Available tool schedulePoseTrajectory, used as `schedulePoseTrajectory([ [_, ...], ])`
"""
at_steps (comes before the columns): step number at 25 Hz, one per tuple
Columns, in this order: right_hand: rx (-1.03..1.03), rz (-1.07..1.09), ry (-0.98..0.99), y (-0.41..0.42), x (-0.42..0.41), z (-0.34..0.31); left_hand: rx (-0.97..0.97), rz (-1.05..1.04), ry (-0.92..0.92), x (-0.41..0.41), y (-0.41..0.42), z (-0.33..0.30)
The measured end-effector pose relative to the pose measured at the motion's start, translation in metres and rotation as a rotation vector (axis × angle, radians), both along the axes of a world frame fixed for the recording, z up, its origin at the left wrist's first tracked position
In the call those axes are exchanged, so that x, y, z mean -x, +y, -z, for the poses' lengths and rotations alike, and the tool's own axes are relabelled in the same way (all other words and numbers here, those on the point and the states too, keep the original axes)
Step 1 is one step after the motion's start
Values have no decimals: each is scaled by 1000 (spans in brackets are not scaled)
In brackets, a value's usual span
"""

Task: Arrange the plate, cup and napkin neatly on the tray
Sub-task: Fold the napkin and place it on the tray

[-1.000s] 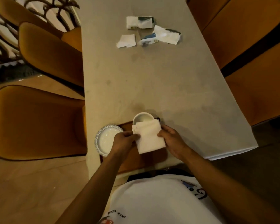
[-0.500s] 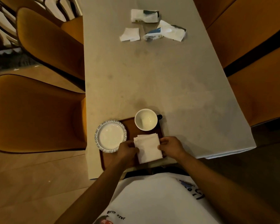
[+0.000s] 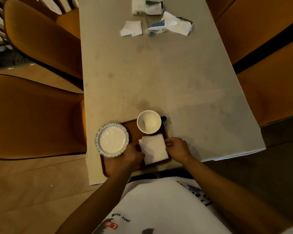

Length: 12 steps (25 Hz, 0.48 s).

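The white folded napkin [image 3: 153,149] is kept between the two hands: the fingers of the left hand [image 3: 131,157] are curled against its left edge, and the bent fingers of the right hand [image 3: 177,149] are pressed on its right edge. It is laid flat on the brown tray [image 3: 133,128]. Just beyond the fingertips the white cup [image 3: 148,121] is seen upright. Left of the left hand, the plate [image 3: 112,140] is placed over the tray's left rim.
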State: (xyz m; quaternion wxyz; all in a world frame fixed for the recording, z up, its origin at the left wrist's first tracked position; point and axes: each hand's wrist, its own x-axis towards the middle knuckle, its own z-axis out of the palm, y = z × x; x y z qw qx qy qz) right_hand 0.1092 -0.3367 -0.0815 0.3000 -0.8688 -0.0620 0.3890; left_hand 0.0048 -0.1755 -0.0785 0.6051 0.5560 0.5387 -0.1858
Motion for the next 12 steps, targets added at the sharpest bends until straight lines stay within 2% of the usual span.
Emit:
schedulePoseTrajectory([
  [3, -39, -34, -54, -11, -2, -6, -99, 129, -74, 4, 3, 4],
  [5, -65, -50, -123, -18, -2, -9, -322, 307, -126, 10, 0, -5],
  [7, -73, -188, -167, -21, 0, -9, -563, 524, -146, 19, -5, -17],
  [9, -49, -353, -141, -20, 3, -7, -719, 770, -133, 25, -9, -27],
  [12, 30, -506, -108, -15, 5, -4, -763, 998, -56, 27, -11, -26],
])
